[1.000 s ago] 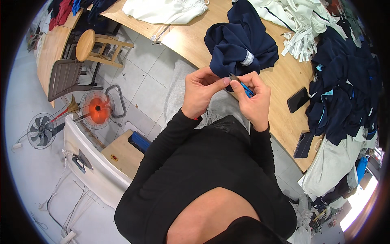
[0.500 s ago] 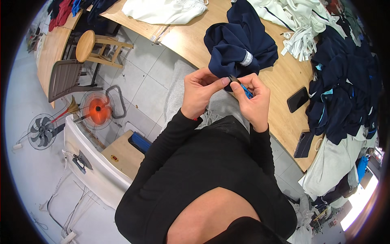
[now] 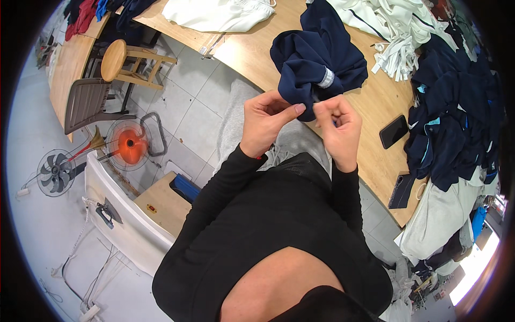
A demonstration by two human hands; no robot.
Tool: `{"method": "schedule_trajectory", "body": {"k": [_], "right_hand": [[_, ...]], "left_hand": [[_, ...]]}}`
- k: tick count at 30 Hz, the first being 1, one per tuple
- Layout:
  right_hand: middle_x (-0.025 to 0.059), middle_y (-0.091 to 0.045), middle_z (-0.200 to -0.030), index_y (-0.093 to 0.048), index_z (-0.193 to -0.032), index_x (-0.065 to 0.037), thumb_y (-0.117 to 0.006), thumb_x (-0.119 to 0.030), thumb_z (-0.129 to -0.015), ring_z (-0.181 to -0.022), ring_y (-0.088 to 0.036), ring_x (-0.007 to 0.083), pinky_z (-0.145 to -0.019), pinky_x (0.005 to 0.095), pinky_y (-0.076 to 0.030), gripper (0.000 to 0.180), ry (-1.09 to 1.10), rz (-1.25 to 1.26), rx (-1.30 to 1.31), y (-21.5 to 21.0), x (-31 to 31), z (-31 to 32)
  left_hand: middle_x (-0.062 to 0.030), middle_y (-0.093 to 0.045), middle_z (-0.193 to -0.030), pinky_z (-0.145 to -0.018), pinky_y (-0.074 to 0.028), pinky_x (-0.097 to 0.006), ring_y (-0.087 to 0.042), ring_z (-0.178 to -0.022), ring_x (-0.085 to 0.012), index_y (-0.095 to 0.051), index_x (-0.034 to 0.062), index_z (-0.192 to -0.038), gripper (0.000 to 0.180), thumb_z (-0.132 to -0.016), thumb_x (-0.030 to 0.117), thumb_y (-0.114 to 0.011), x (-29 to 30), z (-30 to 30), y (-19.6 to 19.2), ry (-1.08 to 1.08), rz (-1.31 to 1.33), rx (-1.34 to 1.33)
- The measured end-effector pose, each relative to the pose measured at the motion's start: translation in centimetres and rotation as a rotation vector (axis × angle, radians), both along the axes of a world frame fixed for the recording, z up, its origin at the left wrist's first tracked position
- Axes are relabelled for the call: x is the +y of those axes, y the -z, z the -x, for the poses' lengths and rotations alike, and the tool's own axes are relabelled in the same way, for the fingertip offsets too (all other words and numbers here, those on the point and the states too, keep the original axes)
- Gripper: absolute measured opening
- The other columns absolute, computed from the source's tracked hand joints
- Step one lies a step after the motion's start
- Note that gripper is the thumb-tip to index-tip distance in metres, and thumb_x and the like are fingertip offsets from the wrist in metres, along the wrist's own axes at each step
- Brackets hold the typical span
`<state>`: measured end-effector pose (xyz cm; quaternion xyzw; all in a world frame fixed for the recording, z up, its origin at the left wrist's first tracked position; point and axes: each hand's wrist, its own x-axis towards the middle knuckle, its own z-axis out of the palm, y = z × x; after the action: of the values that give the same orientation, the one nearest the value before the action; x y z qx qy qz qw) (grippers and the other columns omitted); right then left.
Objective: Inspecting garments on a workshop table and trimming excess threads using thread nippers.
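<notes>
A navy blue garment [image 3: 322, 59] lies bunched on the wooden table, its near end hanging over the edge, with a pale label-like band [image 3: 326, 78] across it. My left hand [image 3: 264, 119] pinches the near end of the cloth between thumb and fingers. Just to the right, my right hand [image 3: 341, 126] is closed around small blue thread snips [image 3: 337, 123]. Its fingers cover most of them, and a blurred dark tip points at the cloth. Whether the blades touch the fabric, I cannot tell.
On the wooden table [image 3: 370, 115] lie a black phone [image 3: 393, 131], white garments [image 3: 217, 13] and a bundle of white strips [image 3: 396, 58]. A large navy clothing pile [image 3: 453, 107] fills the right side. Leftward stand a stool [image 3: 113, 60], an orange fan [image 3: 130, 144] and an iron [image 3: 111, 212].
My right hand has moved slightly right and turned, so the snips are now mostly hidden in it. The left hand keeps its pinch on the navy garment and has barely shifted.
</notes>
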<state>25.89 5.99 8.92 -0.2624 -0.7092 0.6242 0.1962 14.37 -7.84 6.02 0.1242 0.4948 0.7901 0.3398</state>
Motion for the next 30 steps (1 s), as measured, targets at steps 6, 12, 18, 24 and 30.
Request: {"method": "schedule_trajectory", "body": {"k": [6, 12, 18, 24, 30], "right_hand": [[-0.0022, -0.067, -0.086, -0.073, -0.098, -0.001, -0.084, -0.008, -0.097, -0.08, -0.056, 0.0026, -0.066, 0.0204, -0.041, 0.013, 0.087, -0.016, 0.122, 0.4, -0.8, 1.8], [-0.0059, -0.062, -0.078, -0.069, -0.09, -0.003, -0.076, -0.017, -0.106, -0.074, -0.051, 0.0026, -0.066, 0.0215, -0.04, 0.022, 0.341, -0.112, -0.032, 0.8, 4.5, -3.0], [-0.0052, -0.063, -0.076, -0.071, -0.088, -0.002, -0.076, -0.019, -0.106, -0.072, -0.052, 0.0024, -0.065, 0.0228, -0.041, 0.025, 0.183, -0.072, -0.078, 1.5, 4.3, -3.9], [-0.0023, -0.067, -0.077, -0.074, -0.091, 0.0, -0.076, -0.015, -0.105, -0.073, -0.058, 0.0033, -0.067, 0.0244, -0.045, 0.021, 0.106, 0.054, -0.028, 1.6, 2.2, -3.6], [0.0113, -0.081, -0.103, -0.077, -0.116, 0.005, -0.082, -0.021, -0.1, -0.097, -0.077, 0.0191, -0.087, 0.0333, -0.058, 0.032, 0.379, -0.532, -0.444, 7.9, 10.1, -10.7]], "left_hand": [[-0.0075, -0.081, -0.101, -0.083, -0.06, -0.024, -0.075, -0.092, -0.0103, -0.078, -0.0027, -0.118, 0.025, -0.094, -0.004, -0.083, 0.0, -0.4, 1.1, 0.088, 0.047, 0.007], [-0.0113, -0.08, -0.114, -0.08, -0.058, -0.024, -0.076, -0.099, -0.0143, -0.068, -0.0019, -0.138, 0.045, -0.095, -0.004, -0.08, -4.9, 1.9, 1.8, -0.008, 0.189, -0.025], [-0.007, -0.079, -0.111, -0.081, -0.059, -0.028, -0.075, -0.091, -0.0139, -0.067, 0.0004, -0.141, 0.048, -0.094, -0.002, -0.079, -0.7, 0.5, 1.9, 0.156, 0.213, 0.057], [-0.0015, -0.077, -0.102, -0.081, -0.058, -0.029, -0.072, -0.093, -0.0115, -0.073, 0.0026, -0.133, 0.039, -0.094, -0.002, -0.078, 0.6, 2.8, 7.5, 0.314, 0.32, 0.205], [-0.0164, -0.064, -0.144, -0.092, -0.058, -0.037, -0.067, -0.123, -0.0219, -0.061, 0.005, -0.147, 0.056, -0.094, 0.005, -0.079, -7.5, 8.3, 9.3, -0.248, 0.661, 0.371]]}}
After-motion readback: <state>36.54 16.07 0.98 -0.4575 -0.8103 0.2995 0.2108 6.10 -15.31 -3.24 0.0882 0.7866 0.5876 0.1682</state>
